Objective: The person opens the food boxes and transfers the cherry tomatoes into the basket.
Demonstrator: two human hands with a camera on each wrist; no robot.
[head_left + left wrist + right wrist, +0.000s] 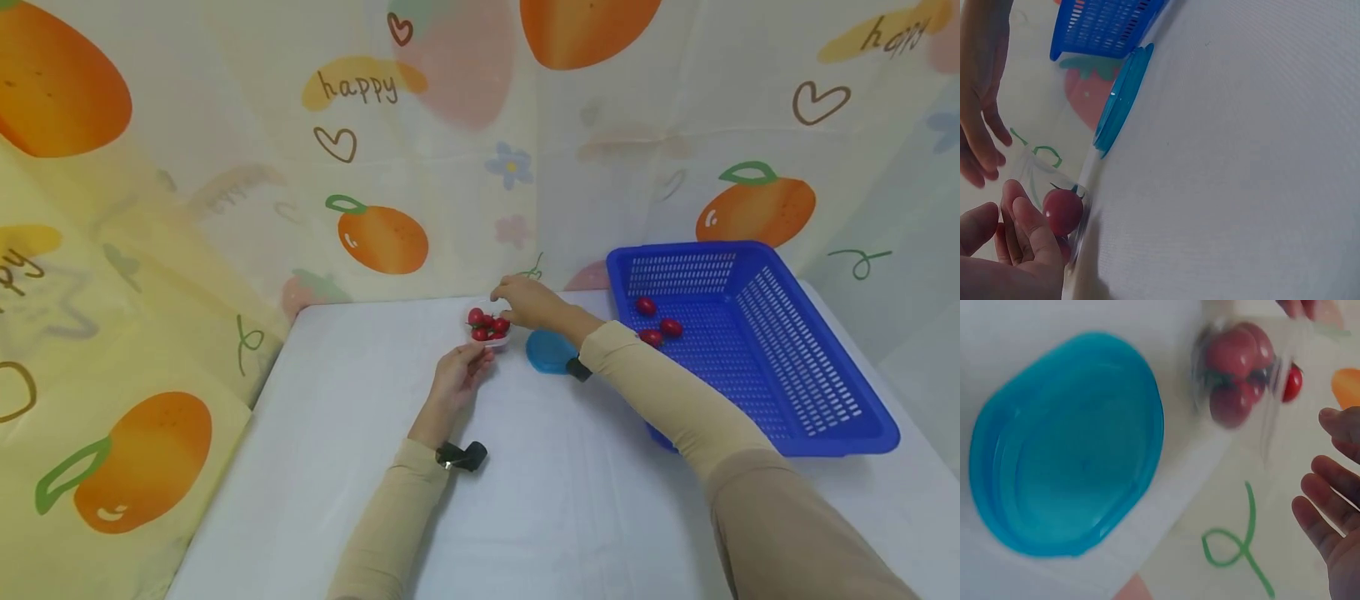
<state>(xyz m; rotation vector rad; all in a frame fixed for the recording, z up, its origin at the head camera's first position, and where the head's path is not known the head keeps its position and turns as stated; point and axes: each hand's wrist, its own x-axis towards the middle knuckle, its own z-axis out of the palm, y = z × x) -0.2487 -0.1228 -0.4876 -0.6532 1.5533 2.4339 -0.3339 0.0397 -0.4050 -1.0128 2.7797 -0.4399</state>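
Observation:
A small clear plastic container [497,342] stands near the far edge of the table, filled with several red cherry tomatoes [480,334] with green stems. My left hand [453,377] is at its near side, fingertips right at the wall and thumb apart from the fingers. Over the container's right side hovers my right hand [531,302], its fingers loosely bent and spread, with nothing between them. In the right wrist view, those fingers [1329,487] are apart from the container. A translucent blue lid [549,352] lies flat just right of the container, below my right wrist.
A large blue plastic basket [840,367] stands on the right of the white-covered table [300,467], three cherry tomatoes [671,327] in its far left corner. My right sleeve passes over its left rim. A printed curtain [450,183] hangs behind the table.

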